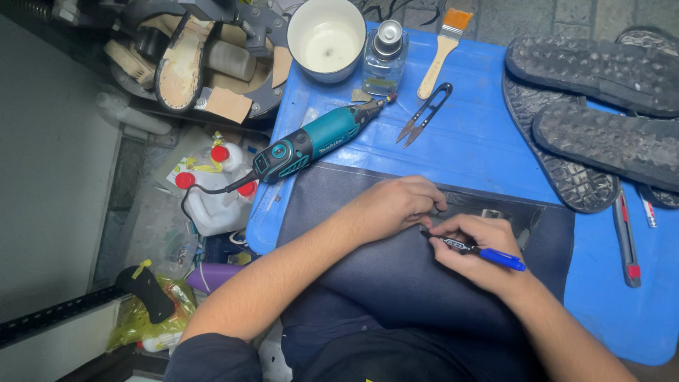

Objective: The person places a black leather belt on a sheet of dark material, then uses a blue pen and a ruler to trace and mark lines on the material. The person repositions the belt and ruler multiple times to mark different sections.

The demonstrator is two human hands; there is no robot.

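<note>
On the dark sheet [396, 276], the right hand [475, 249] gripped a blue pen [488, 253] lying left-right, its tip touching the left hand [396, 205], which pressed flat, holding nothing.

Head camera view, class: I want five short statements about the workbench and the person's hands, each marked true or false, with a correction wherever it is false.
1. The right hand holds a pen with a blue cap. True.
2. The left hand grips the teal rotary tool. False: the tool lies alone on the blue mat; the left hand presses on the dark sheet.
3. The thread snips lie between the rotary tool and the black shoe soles. True.
4. The white cup lies on its side. False: it stands upright.
5. The paintbrush rests inside the cup. False: it lies on the mat beside a glass bottle.
</note>
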